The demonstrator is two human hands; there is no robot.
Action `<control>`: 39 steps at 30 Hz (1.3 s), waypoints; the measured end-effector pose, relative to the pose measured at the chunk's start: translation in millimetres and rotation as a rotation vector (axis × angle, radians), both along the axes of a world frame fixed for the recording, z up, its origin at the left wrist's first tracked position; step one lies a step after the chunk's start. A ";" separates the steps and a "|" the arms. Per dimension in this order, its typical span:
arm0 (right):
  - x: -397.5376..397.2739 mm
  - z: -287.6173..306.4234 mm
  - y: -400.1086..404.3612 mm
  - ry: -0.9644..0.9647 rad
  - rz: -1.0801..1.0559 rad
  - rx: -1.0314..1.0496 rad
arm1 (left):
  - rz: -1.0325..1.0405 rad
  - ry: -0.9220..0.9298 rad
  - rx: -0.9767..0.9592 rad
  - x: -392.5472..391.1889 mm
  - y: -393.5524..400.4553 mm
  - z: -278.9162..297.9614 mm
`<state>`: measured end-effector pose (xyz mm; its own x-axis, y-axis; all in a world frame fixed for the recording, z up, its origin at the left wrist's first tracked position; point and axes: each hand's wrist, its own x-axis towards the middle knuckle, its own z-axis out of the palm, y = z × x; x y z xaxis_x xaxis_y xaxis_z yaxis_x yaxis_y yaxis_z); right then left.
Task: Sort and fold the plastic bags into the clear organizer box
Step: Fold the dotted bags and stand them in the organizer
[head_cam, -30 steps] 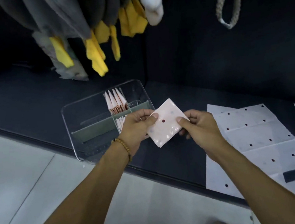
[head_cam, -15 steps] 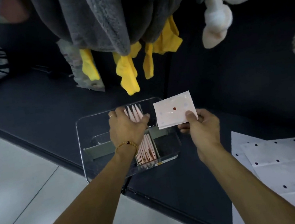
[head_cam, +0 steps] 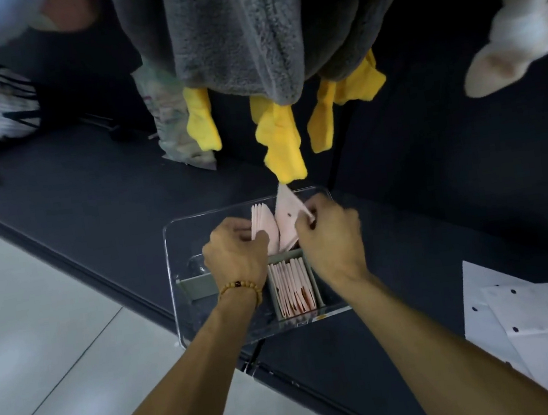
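A clear organizer box [head_cam: 180, 239] with grey-green dividers sits at the edge of the dark surface. Its near middle compartment holds several folded pink bags [head_cam: 293, 287] standing on edge. Its far compartment holds another stack of folded bags [head_cam: 262, 224]. My left hand [head_cam: 237, 253] grips that far stack and holds it to the left. My right hand [head_cam: 329, 235] pinches a folded white dotted bag [head_cam: 288, 219] and holds it upright in the far compartment, right beside the stack.
Unfolded white dotted bags [head_cam: 539, 330] lie flat at the right on the dark surface [head_cam: 92, 202]. Grey plush toys with yellow feet [head_cam: 278, 144] hang just above the box. A white plush limb [head_cam: 515, 50] hangs at the upper right. Pale floor tiles [head_cam: 40, 339] lie at the left.
My right hand has carried the folded dotted bag down from above the box into the far compartment. My left hand has closed on the far stack. The camera has moved closer.
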<state>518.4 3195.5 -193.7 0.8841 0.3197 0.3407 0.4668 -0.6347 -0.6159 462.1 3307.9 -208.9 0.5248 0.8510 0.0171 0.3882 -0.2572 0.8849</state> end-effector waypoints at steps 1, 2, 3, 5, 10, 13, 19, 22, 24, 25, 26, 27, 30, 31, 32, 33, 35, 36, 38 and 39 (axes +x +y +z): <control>-0.7 -2.1 4.4 0.036 0.065 -0.089 | -0.008 -0.012 -0.006 -1.3 -0.5 -0.4; -1.0 -5.0 7.6 0.085 0.118 -0.161 | -0.022 -0.021 -0.005 -2.6 -0.8 -1.0; -1.4 -7.2 9.0 0.126 0.142 -0.183 | -0.039 -0.029 0.001 -4.0 -1.1 -1.3; -3.9 -10.0 8.9 0.135 0.130 -0.079 | -0.072 -0.052 0.011 -6.8 -0.9 -2.5; -4.4 -19.8 11.7 0.048 0.121 -0.120 | -0.134 -0.088 0.018 -8.5 -0.8 -7.5; -3.3 -17.6 8.9 0.115 0.095 -0.020 | -0.153 -0.076 0.019 -6.9 -1.9 -4.2; -9.5 -0.8 -45.6 0.225 -0.100 0.183 | -0.097 -0.167 -0.147 -22.7 -23.6 8.1; -21.3 0.7 -93.8 0.296 -0.201 0.268 | -0.113 -0.271 -0.319 -39.6 -58.2 11.1; -33.4 -1.3 -130.7 0.327 -0.286 0.290 | -0.160 -0.303 -0.436 -50.7 -89.6 11.4; -40.7 -3.4 -150.4 0.336 -0.333 0.286 | -0.197 -0.302 -0.483 -56.1 -106.7 10.2; -48.2 -6.4 -171.4 0.343 -0.383 0.273 | -0.238 -0.291 -0.527 -60.7 -124.3 8.2; -56.5 -10.3 -193.9 0.349 -0.435 0.254 | -0.282 -0.270 -0.566 -65.1 -142.3 5.8; -84.5 -28.6 -267.5 0.403 -0.590 0.178 | -0.422 -0.185 -0.650 -75.4 -195.7 -4.1; -94.2 -35.9 -291.7 0.421 -0.626 0.124 | -0.471 -0.160 -0.651 -77.9 -212.2 -8.2; -104.0 -42.9 -314.5 0.432 -0.653 0.056 | -0.525 -0.135 -0.624 -80.1 -227.3 -12.7; -112.4 -48.8 -335.5 0.442 -0.672 -0.014 | -0.584 -0.108 -0.582 -81.5 -241.6 -17.1; -126.2 -57.0 -370.2 0.486 -0.679 -0.118 | -0.711 -0.044 -0.499 -82.2 -266.5 -25.4; -131.8 -60.1 -384.2 0.519 -0.658 -0.158 | -0.777 -0.005 -0.458 -81.0 -277.7 -29.3; -142.1 -66.5 -404.2 0.556 -0.555 -0.285 | -0.918 0.069 -0.333 -77.2 -296.8 -37.7; -146.6 -70.1 -409.9 0.544 -0.492 -0.358 | -0.992 0.100 -0.250 -75.5 -304.8 -42.0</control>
<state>371.8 2785.6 -263.7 0.9640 -0.1400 -0.2261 -0.2223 -0.8906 -0.3967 386.6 3003.1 -251.0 0.9831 0.0067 -0.1830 0.1758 -0.3151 0.9326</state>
